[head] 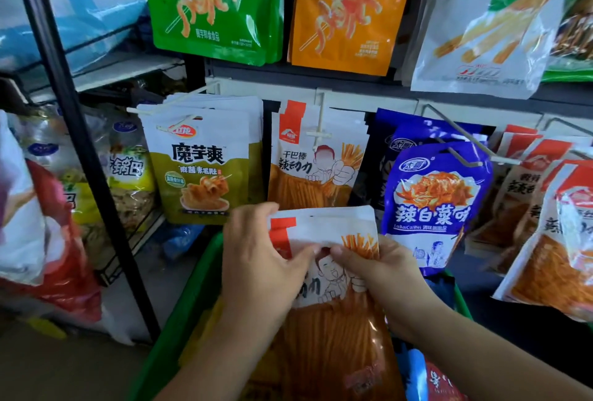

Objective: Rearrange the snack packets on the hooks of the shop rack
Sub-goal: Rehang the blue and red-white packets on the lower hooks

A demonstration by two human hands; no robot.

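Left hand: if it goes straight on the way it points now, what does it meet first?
Probably the hanging stick-snack packets on the middle hook, just beyond the left hand and its held packet; depth is unclear.

Glossy plastic snack packets hang from thin metal hooks.

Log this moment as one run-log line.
left hand: grips orange stick packet | right hand: grips same packet | packet: below matching packets on white hook, above green basket | hooked: not yet
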